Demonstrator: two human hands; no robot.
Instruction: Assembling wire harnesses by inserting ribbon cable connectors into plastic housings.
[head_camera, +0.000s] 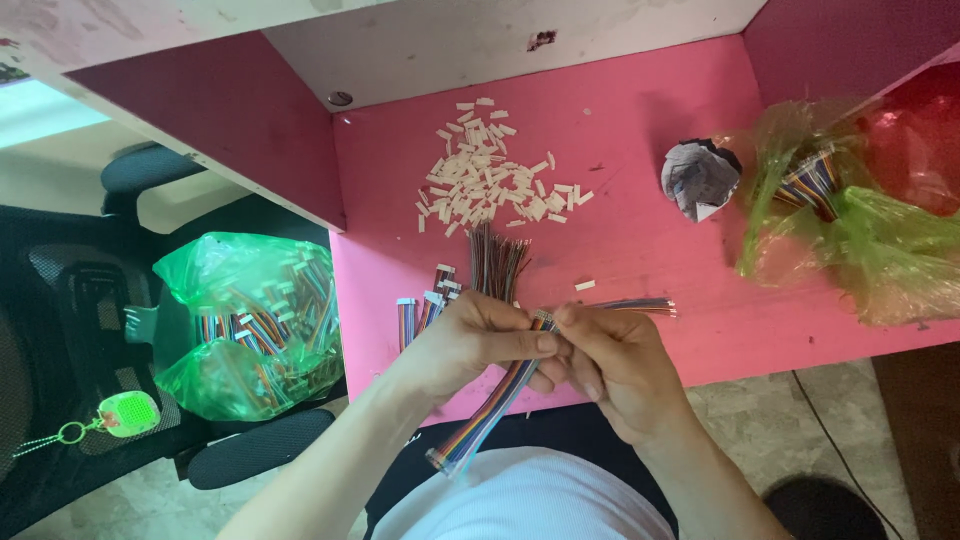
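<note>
Rainbow ribbon cable (500, 400) over pink table (640, 230) front edge, long axis diagonal: lower-left end toward lap, upper end at hands. Left hand (470, 340) and right hand (610, 360) both pinched closed on upper end. White connector pile (490, 180) behind.

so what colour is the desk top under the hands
Pink desk top, seen best in the head view.

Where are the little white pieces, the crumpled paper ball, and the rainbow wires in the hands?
White pieces (490, 180), head view: pile's middle.
Paper ball (700, 178), head view: its centre.
Rainbow wires (490, 412), head view: hanging stretch below hands.
</note>
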